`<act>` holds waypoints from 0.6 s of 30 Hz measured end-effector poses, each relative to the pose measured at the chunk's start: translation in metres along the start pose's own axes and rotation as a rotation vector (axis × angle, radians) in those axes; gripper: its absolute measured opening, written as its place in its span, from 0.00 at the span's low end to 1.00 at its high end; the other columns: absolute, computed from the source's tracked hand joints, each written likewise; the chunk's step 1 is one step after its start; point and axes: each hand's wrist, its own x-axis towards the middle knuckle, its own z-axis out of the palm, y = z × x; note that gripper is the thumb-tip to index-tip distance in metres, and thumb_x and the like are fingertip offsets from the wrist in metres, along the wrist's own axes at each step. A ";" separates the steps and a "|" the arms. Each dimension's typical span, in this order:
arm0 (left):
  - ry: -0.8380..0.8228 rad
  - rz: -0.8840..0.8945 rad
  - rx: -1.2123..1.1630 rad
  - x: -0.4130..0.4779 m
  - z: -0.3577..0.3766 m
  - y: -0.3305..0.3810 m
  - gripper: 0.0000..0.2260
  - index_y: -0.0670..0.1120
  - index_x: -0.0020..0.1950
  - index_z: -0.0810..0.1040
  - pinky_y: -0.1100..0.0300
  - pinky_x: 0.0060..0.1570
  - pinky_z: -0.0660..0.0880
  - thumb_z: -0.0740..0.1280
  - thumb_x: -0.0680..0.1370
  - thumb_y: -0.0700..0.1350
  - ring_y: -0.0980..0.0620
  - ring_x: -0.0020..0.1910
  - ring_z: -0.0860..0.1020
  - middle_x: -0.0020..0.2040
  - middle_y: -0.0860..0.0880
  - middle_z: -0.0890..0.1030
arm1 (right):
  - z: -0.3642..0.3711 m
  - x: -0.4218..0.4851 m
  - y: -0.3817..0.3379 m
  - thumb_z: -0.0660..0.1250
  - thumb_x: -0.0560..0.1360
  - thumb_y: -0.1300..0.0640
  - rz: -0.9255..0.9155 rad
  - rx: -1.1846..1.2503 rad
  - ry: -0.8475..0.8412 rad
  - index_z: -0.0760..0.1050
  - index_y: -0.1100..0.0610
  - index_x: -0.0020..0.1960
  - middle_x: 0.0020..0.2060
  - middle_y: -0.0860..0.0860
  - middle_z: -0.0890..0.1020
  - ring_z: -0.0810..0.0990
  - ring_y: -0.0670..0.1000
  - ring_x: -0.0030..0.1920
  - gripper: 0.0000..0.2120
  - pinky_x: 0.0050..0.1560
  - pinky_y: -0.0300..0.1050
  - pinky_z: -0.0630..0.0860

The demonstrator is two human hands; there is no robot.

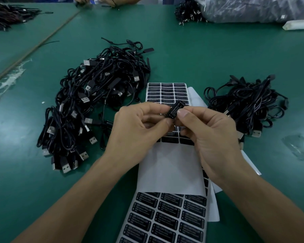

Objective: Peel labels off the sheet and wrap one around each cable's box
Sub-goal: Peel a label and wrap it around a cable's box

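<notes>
A small black cable box [174,109] with a black "LED CONTROLLER" label on it is held above the label sheets. My left hand [139,127] pinches its lower end between thumb and fingers. My right hand [205,132] pinches its right side with thumb and forefinger. Under the hands lies a label sheet [167,92] with rows of black labels and a bare white stretch. A second label sheet [165,218] lies nearer to me. The cable attached to the box is hidden by my hands.
A large pile of black USB cables [95,102] lies to the left, a smaller pile of cables [247,104] to the right. More cables [188,13] and a plastic bag [253,9] sit at the far right. Another person's hands [109,0] work across the green table [182,53].
</notes>
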 end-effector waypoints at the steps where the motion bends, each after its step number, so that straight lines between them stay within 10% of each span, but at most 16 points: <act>1: -0.016 0.009 0.016 0.000 -0.001 0.000 0.12 0.54 0.50 0.84 0.60 0.44 0.83 0.75 0.73 0.37 0.53 0.42 0.86 0.42 0.53 0.87 | 0.000 0.000 0.000 0.72 0.75 0.60 -0.001 0.000 0.002 0.87 0.50 0.41 0.38 0.51 0.86 0.83 0.47 0.41 0.08 0.42 0.36 0.78; 18: -0.010 -0.033 -0.086 0.000 0.000 0.005 0.14 0.54 0.44 0.86 0.61 0.43 0.83 0.77 0.71 0.33 0.52 0.39 0.86 0.39 0.50 0.87 | 0.002 0.001 0.007 0.74 0.75 0.60 -0.137 -0.093 0.036 0.86 0.45 0.41 0.36 0.48 0.86 0.83 0.44 0.37 0.10 0.41 0.34 0.78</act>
